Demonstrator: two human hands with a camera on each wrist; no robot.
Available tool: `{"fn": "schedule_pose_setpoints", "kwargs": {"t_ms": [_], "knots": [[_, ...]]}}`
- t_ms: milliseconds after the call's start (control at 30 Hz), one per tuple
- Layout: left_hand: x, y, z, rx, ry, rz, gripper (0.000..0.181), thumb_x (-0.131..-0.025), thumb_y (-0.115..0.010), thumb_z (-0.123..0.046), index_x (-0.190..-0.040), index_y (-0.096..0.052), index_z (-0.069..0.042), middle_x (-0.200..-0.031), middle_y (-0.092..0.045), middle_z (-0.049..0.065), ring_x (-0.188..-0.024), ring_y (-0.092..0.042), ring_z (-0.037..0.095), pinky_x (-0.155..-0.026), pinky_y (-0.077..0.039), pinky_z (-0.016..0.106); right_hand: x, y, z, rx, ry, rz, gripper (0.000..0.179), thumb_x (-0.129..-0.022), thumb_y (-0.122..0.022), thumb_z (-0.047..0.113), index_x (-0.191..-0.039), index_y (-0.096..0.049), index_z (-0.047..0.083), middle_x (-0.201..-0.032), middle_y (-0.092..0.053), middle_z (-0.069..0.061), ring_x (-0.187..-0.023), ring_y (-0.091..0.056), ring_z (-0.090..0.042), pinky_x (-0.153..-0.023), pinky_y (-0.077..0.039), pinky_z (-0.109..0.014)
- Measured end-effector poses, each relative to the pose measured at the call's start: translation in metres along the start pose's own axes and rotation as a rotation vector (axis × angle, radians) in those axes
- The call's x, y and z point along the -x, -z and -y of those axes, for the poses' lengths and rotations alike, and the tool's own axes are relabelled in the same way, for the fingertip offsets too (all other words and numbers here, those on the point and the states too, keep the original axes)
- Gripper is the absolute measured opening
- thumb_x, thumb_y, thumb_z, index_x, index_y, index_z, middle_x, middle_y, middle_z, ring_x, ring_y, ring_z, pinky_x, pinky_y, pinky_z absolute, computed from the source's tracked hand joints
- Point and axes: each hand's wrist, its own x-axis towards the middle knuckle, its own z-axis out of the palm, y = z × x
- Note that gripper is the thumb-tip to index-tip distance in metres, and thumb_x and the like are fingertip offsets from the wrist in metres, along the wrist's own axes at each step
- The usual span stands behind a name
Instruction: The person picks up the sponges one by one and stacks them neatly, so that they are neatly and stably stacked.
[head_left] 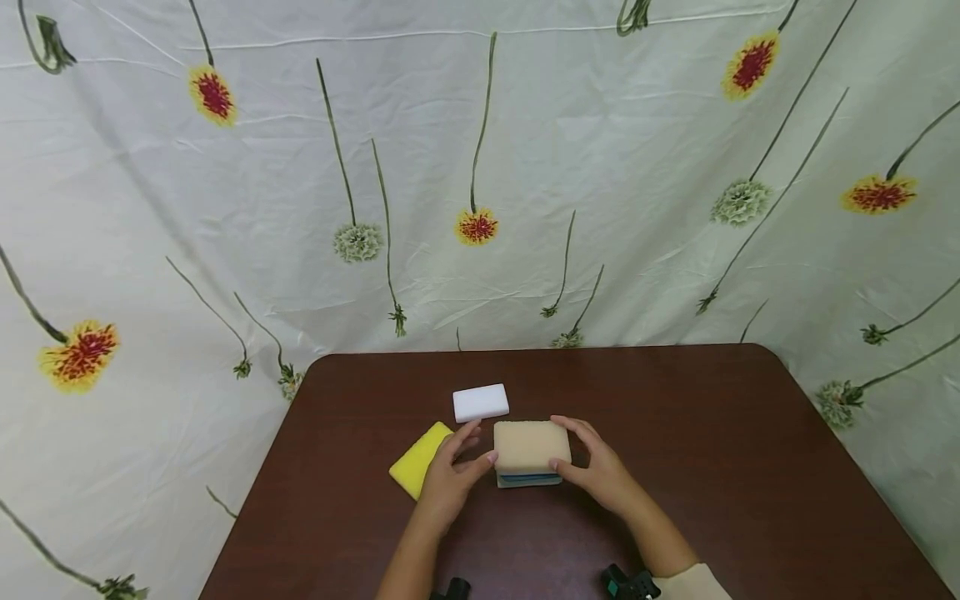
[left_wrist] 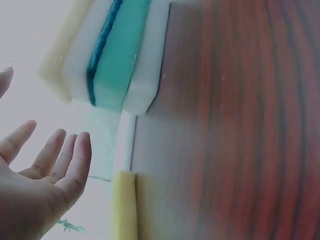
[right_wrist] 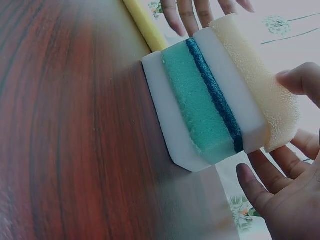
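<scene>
Stacking, apparently: your right hand [head_left: 605, 479] pinches top sponge [head_left: 531, 447]; left hand [head_left: 449, 482] spread, empty; next likely wants gentle release.

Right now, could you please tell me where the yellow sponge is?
In the head view, the yellow sponge lies on the table just left of the left hand, near the loose white block.

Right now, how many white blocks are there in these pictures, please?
3: the lone white block on the table, beyond the stack; the bottom block of that stack; and the upper white block, directly beneath the cream sponge.
</scene>
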Motion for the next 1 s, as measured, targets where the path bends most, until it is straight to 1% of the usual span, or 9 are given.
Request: {"fn": "schedule_pose_setpoints", "kwargs": {"t_ms": [100, 200, 333, 500, 600, 667, 833, 900, 1000], "knots": [[0.001, 0.006, -0.002, -0.03, 0.011, -0.028, 0.065, -0.088, -0.079, -0.033, -0.147, -0.054, -0.019, -0.145, -0.054, 0.009, -0.137, -0.051, 0.031, -0.101, -0.052, 0.041, 0.0, 0.0, 0.0, -0.001, -0.006, -0.003, 0.061, -0.089, -0.079, 0.023, -0.144, -0.052, 0.025, -0.149, -0.05, -0.006, -0.138, -0.046, -0.031, -0.111, -0.041, -0.058], [0.003, 0.012, -0.002, -0.048, 0.026, -0.047, 0.069, -0.088, -0.079, -0.033, -0.149, -0.052, -0.017, -0.147, -0.053, 0.01, -0.136, -0.053, 0.034, -0.101, -0.053, 0.045, 0.0, 0.0, 0.0, 0.014, -0.002, -0.008, 0.061, -0.089, -0.079, 0.023, -0.145, -0.052, 0.025, -0.149, -0.05, -0.007, -0.137, -0.047, -0.031, -0.11, -0.041, -0.058], [0.004, 0.02, -0.001, -0.077, 0.025, -0.089, 0.072, -0.087, -0.081, -0.03, -0.149, -0.051, -0.015, -0.147, -0.054, 0.011, -0.136, -0.053, 0.034, -0.101, -0.053, 0.047, 0.001, 0.001, -0.001, 0.025, 0.004, -0.016, 0.061, -0.09, -0.078, 0.023, -0.145, -0.052, 0.023, -0.149, -0.05, -0.007, -0.135, -0.048, -0.029, -0.11, -0.042, -0.058], [0.007, 0.029, 0.002, -0.112, 0.021, -0.148, 0.073, -0.085, -0.082, -0.027, -0.149, -0.05, -0.013, -0.142, -0.056, 0.011, -0.134, -0.054, 0.031, -0.101, -0.053, 0.047, 0.001, 0.001, -0.001, 0.016, 0.001, -0.02, 0.061, -0.09, -0.078, 0.023, -0.146, -0.052, 0.022, -0.149, -0.05, -0.007, -0.134, -0.049, -0.03, -0.11, -0.042, -0.058], [0.009, 0.035, 0.004, -0.142, 0.026, -0.177, 0.074, -0.085, -0.083, -0.026, -0.15, -0.05, -0.013, -0.138, -0.056, 0.01, -0.131, -0.056, 0.03, -0.1, -0.053, 0.045, 0.001, 0.001, -0.001, 0.014, 0.002, -0.018, 0.061, -0.09, -0.078, 0.024, -0.145, -0.052, 0.023, -0.149, -0.05, -0.008, -0.135, -0.048, -0.031, -0.11, -0.041, -0.058], [0.011, 0.041, 0.005, -0.166, 0.042, -0.191, 0.073, -0.085, -0.083, -0.025, -0.15, -0.05, -0.014, -0.134, -0.057, 0.009, -0.128, -0.057, 0.028, -0.097, -0.054, 0.038, 0.001, 0.001, -0.001, 0.005, -0.007, -0.014, 0.061, -0.09, -0.078, 0.024, -0.145, -0.052, 0.024, -0.149, -0.05, -0.007, -0.136, -0.047, -0.03, -0.111, -0.04, -0.059], [0.016, 0.056, 0.007, -0.216, 0.089, -0.205, 0.075, -0.085, -0.082, -0.026, -0.151, -0.047, -0.014, -0.129, -0.056, 0.008, -0.122, -0.057, 0.025, -0.094, -0.053, 0.03, 0.001, 0.0, 0.0, -0.009, -0.008, -0.011, 0.061, -0.089, -0.078, 0.024, -0.145, -0.052, 0.024, -0.15, -0.049, -0.007, -0.138, -0.046, -0.031, -0.113, -0.037, -0.06], [0.018, 0.062, 0.008, -0.238, 0.107, -0.208, 0.077, -0.086, -0.082, -0.029, -0.152, -0.046, -0.013, -0.128, -0.055, 0.009, -0.12, -0.057, 0.026, -0.093, -0.053, 0.033, 0.0, 0.0, 0.001, -0.007, -0.003, -0.013, 0.061, -0.09, -0.078, 0.023, -0.145, -0.052, 0.022, -0.15, -0.049, -0.008, -0.139, -0.046, -0.031, -0.112, -0.037, -0.06], [0.02, 0.07, 0.01, -0.265, 0.141, -0.208, 0.081, -0.086, -0.082, -0.032, -0.154, -0.043, -0.014, -0.127, -0.055, 0.009, -0.119, -0.056, 0.026, -0.088, -0.051, 0.031, 0.0, 0.0, 0.002, -0.012, -0.01, -0.012, 0.061, -0.09, -0.078, 0.023, -0.146, -0.052, 0.022, -0.15, -0.049, -0.008, -0.141, -0.045, -0.032, -0.113, -0.036, -0.06]]}}
